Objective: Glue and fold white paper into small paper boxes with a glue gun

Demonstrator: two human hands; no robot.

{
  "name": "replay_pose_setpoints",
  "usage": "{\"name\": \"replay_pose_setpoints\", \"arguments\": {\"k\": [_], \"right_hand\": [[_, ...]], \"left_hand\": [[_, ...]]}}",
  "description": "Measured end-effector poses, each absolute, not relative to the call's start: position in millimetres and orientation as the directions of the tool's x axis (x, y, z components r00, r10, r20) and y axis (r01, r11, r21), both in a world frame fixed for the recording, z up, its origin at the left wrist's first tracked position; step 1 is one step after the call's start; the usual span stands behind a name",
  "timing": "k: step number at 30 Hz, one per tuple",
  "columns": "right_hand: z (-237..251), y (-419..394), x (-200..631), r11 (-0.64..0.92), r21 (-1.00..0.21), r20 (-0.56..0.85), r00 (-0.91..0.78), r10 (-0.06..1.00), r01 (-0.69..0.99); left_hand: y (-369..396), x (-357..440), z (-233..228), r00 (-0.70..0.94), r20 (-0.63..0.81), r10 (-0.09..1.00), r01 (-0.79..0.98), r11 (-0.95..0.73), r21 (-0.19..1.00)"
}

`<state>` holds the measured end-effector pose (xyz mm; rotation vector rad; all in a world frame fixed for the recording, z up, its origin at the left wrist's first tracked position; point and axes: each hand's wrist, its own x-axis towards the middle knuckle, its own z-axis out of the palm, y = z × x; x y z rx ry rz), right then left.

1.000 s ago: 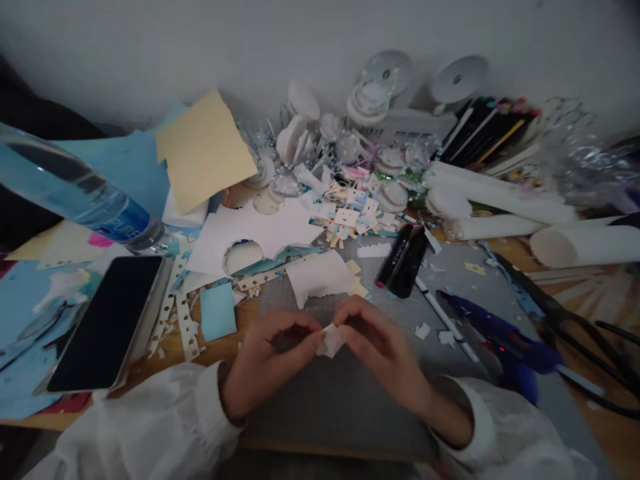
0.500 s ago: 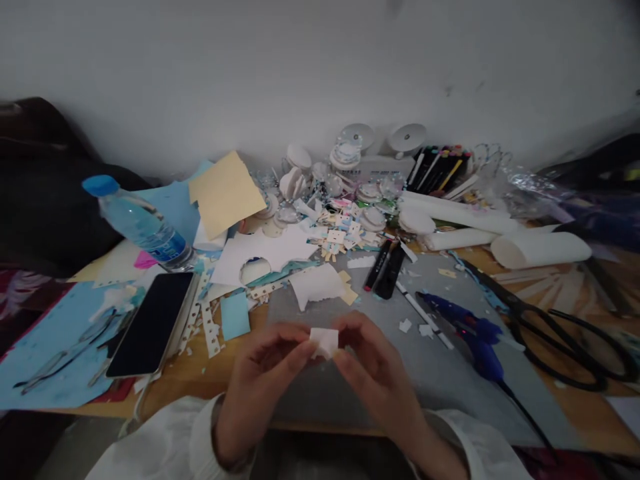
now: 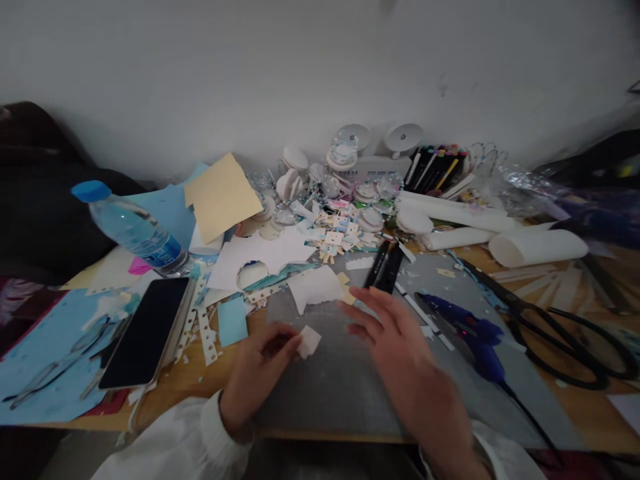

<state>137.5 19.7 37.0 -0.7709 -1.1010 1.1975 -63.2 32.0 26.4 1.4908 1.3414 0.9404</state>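
Your left hand pinches a small white paper piece over the grey cutting mat; right hand hovers above mat, fingers spread, empty.

No text, brand, number or sign is legible. The water bottle carries a blue label whose print is too blurred and small to make out. The white box at the back of the table shows a row of dark marks along its front edge, too small to read. The black markers lying on the grey mat bear faint markings on their barrels, likewise illegible. The phone has a dark, blank screen.
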Motion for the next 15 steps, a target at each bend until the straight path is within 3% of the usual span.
{"name": "replay_pose_setpoints", "arguments": {"k": [3,6,10,15], "right_hand": [[41.5,18.6,141.0,0.280,-0.889,0.311,-0.030,0.950,-0.363],[45.1,13.4,139.1,0.301,-0.910,0.333,-0.069,0.940,-0.284],[48.8,7.5,134.3,0.293,-0.948,0.299,-0.036,0.954,-0.123],[47.6,15.2,130.2,0.229,-0.972,0.225,-0.071,0.972,0.045]], "left_hand": [[40.2,-65.8,13.2,0.287,0.109,0.952,0.538,-0.254,0.803],[43.1,-66.8,11.1,0.355,0.177,0.918,0.592,-0.367,0.718],[37.8,-66.1,30.6,0.263,0.305,0.916,0.526,-0.400,0.750],[30.3,-58.5,53.8,0.188,0.342,0.921,0.414,-0.391,0.822]]}}
